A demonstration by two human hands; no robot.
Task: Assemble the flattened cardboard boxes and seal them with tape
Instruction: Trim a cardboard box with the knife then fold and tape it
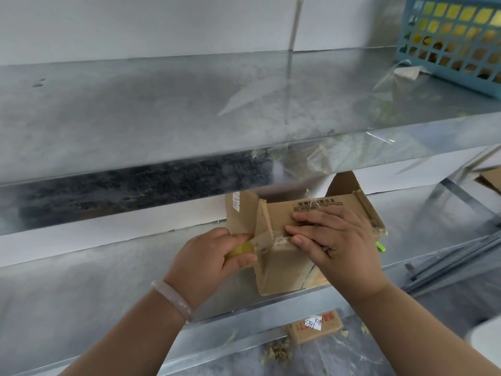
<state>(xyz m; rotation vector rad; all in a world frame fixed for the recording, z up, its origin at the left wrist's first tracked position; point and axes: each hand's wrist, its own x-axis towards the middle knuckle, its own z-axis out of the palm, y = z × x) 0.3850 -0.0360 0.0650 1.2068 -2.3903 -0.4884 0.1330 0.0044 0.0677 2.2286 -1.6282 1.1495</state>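
So the cardboard box [282, 270] is sitting right at the front edge of the lower metal shelf [81, 289], sandwiched between both hands. It's plain brown corrugated and kinda scuffed, with black printed text on the top panel just past the right fingertips. There's a small white label on the flap standing up beyond the left hand. Another flap sticks up behind the right hand, and one stands on edge between the two hands. Crinkled bits of clear film cling along the box edge on the far side of the right hand.

The left hand [214, 256] is curled around a yellowish tape roll [241, 249], held right up against the box's side. A short stretch of clear tape [264, 240] runs from the roll over the corner to where the right fingers sit. The right hand [336, 240] lies flat on the top panel, fingers straight and pressing down, not wrapped round anything.

There's a pale bracelet [173, 298] on the left wrist. Something bright green [381, 246] peeks out just past the right hand, no idea what. Down below the hands, on the floor, is a smaller box [314, 325] with red print and a white tag. Way up and right of the hands, a blue basket [455, 36] sits on the upper shelf [135, 104].
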